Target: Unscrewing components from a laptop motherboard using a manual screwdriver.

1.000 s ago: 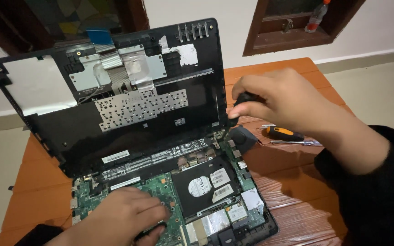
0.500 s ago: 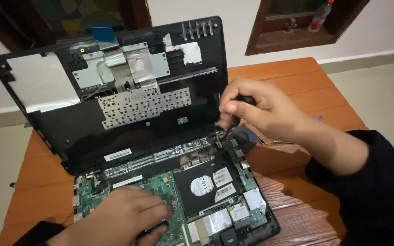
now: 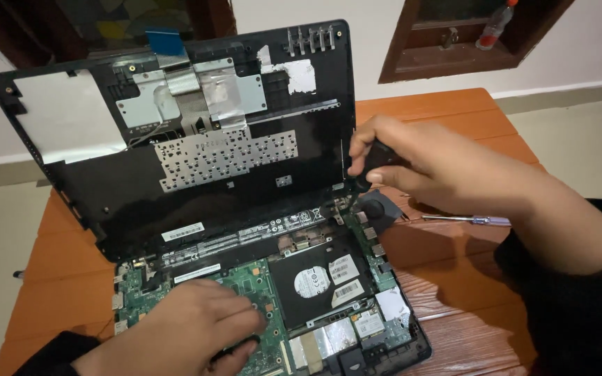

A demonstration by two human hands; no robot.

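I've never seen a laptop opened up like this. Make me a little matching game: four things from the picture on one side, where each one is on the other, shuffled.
Things:
1. left hand
2. right hand
3. spare screwdriver
4. bottle

Places:
A. lying on the orange table to the right of the laptop
B. resting on the green circuit board
C. on the wooden window ledge, top right
D. gripping a black tool handle at the raised cover's right edge

Pairs: 1-B, 2-D, 3-A, 4-C
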